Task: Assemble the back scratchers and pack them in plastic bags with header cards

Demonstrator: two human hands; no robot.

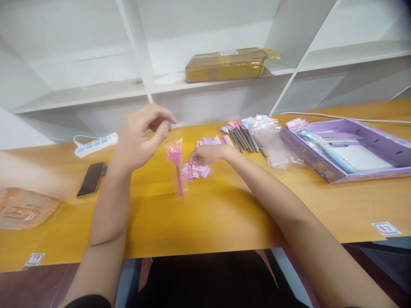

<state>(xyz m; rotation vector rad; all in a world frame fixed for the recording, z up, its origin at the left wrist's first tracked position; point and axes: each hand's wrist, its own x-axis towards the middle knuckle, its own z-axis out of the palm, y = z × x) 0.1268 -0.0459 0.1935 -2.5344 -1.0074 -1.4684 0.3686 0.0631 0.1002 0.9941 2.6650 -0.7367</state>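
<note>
My left hand [143, 134] is raised above the wooden table [205, 214], thumb and fingers pinched on the top of a clear plastic sleeve holding a pink hand-shaped stick [177, 167], which hangs down to the table. My right hand [208, 154] reaches forward, its fingers closed on a small pile of pink cards [195, 171] lying beside the stick. Just behind lie a row of pastel sticks [213, 140] and several hand-topped sticks with dark handles [242, 134].
A heap of clear plastic sleeves [271, 139] and an open purple box [353, 147] lie to the right. A black phone [91, 178] and a white power strip [95, 144] are on the left, with an orange bag [22, 208] at the edge. White shelves behind hold a brown parcel [227, 64].
</note>
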